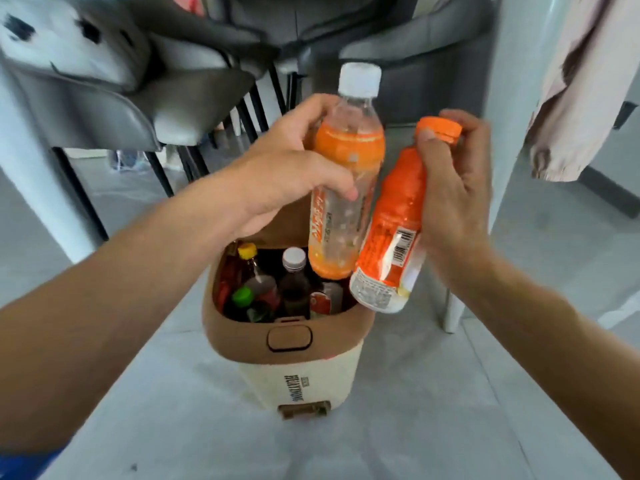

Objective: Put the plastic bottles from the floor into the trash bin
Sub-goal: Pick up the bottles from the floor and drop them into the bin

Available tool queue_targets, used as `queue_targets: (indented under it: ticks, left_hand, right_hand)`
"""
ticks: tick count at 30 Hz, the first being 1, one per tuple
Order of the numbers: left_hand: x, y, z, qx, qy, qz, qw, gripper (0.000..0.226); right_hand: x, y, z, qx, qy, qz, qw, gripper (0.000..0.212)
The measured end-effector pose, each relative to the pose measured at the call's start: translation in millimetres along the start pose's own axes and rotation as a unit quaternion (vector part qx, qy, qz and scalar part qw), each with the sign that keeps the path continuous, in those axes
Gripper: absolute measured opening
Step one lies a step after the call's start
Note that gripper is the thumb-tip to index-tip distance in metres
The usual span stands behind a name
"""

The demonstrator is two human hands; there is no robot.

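Note:
My left hand [287,168] grips a clear bottle with a white cap and orange label [346,174], held upright above the trash bin. My right hand [457,188] holds an orange bottle with an orange cap [394,220] by its neck, tilted, its base over the bin's right rim. The trash bin [294,341] is cream with a brown top and stands open on the floor below both hands. Inside it lie several bottles, among them one with a yellow cap [247,251], one with a white cap [294,261] and one with a green cap [242,295].
Grey chairs [114,98] with black legs stand behind the bin at the left and centre. A white table leg [512,98] rises at the right, with a pale garment [588,81] hanging beside it. The floor [450,410] is light grey.

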State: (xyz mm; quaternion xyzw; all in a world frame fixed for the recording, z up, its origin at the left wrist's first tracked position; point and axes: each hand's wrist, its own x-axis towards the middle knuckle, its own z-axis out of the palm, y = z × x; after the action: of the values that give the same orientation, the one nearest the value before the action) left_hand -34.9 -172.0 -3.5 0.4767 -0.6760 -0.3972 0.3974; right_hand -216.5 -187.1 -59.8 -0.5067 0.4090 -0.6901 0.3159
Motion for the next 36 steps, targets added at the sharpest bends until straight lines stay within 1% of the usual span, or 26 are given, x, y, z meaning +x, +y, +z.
queue_targets:
  ticks: [2, 5, 6, 8, 10, 12, 14, 17, 18, 20, 22, 23, 25, 28, 30, 31, 32, 34, 35, 36]
  left_hand:
    - [-11.5, -24.9, -16.0, 0.038, -0.002, -0.044, 0.998, 0.073]
    - [-22.9, -61.9, -28.7, 0.107, -0.051, -0.124, 0.985, 0.075]
    - [-25.1, -71.9, -29.5, 0.114, -0.061, -0.144, 0.981, 0.075]
    - [-26.8, -88.9, -31.3, 0.108, -0.048, -0.167, 0.979, 0.078]
    - [-24.6, -99.1, -31.3, 0.094, -0.017, -0.169, 0.981, 0.080]
    - [-21.6, -107.4, -32.3, 0.080, -0.003, -0.163, 0.983, 0.081]
    - [-21.1, -117.0, -31.4, 0.106, -0.024, -0.163, 0.981, 0.083]
    - [-24.0, -131.8, -25.0, 0.176, -0.083, -0.186, 0.963, 0.096]
    - [-24.5, -135.5, -24.8, 0.177, -0.087, -0.184, 0.963, 0.093]
    - [-25.0, -137.4, -27.7, 0.133, -0.061, -0.162, 0.976, 0.072]
    - [-24.8, -134.1, -30.5, 0.087, -0.020, -0.131, 0.987, 0.051]
    - [-23.5, -133.7, -30.8, 0.080, -0.007, -0.119, 0.990, 0.048]
    - [-20.1, -133.6, -28.7, 0.114, -0.016, -0.122, 0.986, 0.054]
    - [-16.4, -137.2, -26.9, 0.201, -0.080, -0.170, 0.961, 0.068]
    - [-16.1, -143.4, -27.3, 0.221, -0.111, -0.207, 0.947, 0.066]
    - [-16.8, -147.2, -27.5, 0.225, -0.109, -0.222, 0.942, 0.063]
    - [-17.1, -150.6, -27.7, 0.235, -0.100, -0.231, 0.939, 0.059]
    - [-18.0, -156.1, -25.8, 0.262, -0.069, -0.230, 0.935, 0.056]
    - [-18.6, -158.0, -24.1, 0.268, -0.051, -0.219, 0.937, 0.058]
    - [-19.1, -159.1, -22.0, 0.269, -0.039, -0.207, 0.940, 0.064]
  right_hand:
    - [-8.5, 5.3, 23.4, -0.017, -0.024, -0.006, 1.000, 0.027]
    - [-25.1, 20.2, 40.7, -0.038, -0.066, 0.014, 0.997, 0.028]
    - [-30.3, 26.2, 41.3, -0.046, -0.083, 0.019, 0.995, 0.029]
    - [-39.6, 36.5, 42.3, -0.063, -0.114, 0.016, 0.991, 0.031]
    - [-44.6, 45.4, 39.1, -0.084, -0.137, 0.007, 0.987, 0.034]
    - [-47.4, 54.2, 34.0, -0.143, -0.171, -0.004, 0.975, 0.036]
    - [-49.5, 61.7, 29.3, -0.215, -0.211, 0.003, 0.954, 0.037]
    - [-49.3, 68.1, 25.3, -0.284, -0.242, 0.023, 0.927, 0.036]
    - [-47.7, 68.6, 24.5, -0.301, -0.244, 0.019, 0.922, 0.036]
    - [-43.1, 70.1, 22.9, -0.334, -0.251, 0.004, 0.909, 0.034]
    - [-42.4, 73.4, 20.7, -0.379, -0.275, -0.005, 0.884, 0.032]
    - [-43.0, 76.0, 19.4, -0.408, -0.292, -0.013, 0.865, 0.030]
    - [-44.7, 81.0, 18.0, -0.465, -0.326, -0.044, 0.822, 0.028]
    - [-43.8, 82.1, 19.9, -0.503, -0.364, -0.093, 0.778, 0.018]
    - [-43.3, 81.7, 22.0, -0.534, -0.396, -0.112, 0.738, 0.014]
    - [-43.7, 81.5, 22.4, -0.549, -0.408, -0.111, 0.721, 0.016]
    - [-43.6, 80.9, 22.4, -0.557, -0.416, -0.104, 0.711, 0.017]
    - [-43.5, 78.9, 22.6, -0.550, -0.420, -0.091, 0.717, 0.018]
    - [-43.5, 78.4, 23.4, -0.533, -0.415, -0.090, 0.732, 0.019]
    - [-43.5, 78.0, 25.1, -0.506, -0.404, -0.093, 0.756, 0.024]
